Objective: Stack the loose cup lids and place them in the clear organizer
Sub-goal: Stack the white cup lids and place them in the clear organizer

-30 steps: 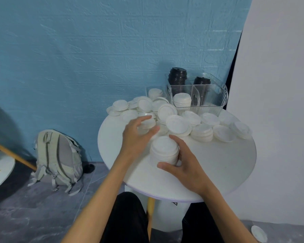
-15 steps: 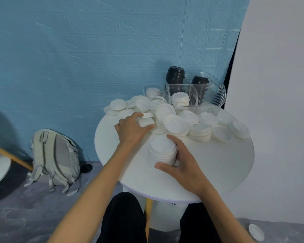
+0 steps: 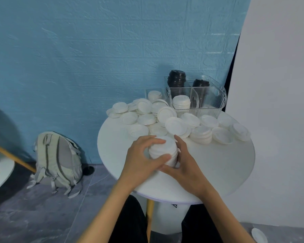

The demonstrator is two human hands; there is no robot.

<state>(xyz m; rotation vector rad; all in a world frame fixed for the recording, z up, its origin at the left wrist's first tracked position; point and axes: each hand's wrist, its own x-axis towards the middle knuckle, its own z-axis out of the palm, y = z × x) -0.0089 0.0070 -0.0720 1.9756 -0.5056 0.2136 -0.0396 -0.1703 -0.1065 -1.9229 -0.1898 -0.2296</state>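
Both hands, the left hand (image 3: 140, 160) and right hand (image 3: 184, 165), clasp an upright stack of lids (image 3: 162, 149) near the worktop (image 3: 218, 165) edge, loose lids (image 3: 175, 126) scattered beyond, the clear organizer (image 3: 207, 99) farther back-right, nearer the right hand.

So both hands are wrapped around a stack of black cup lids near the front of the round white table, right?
Not quite: the stack of lids is white, not black. The head view shows the left hand and right hand around it near the front of the round white table. The black lids sit in the clear plastic organizer at the back.
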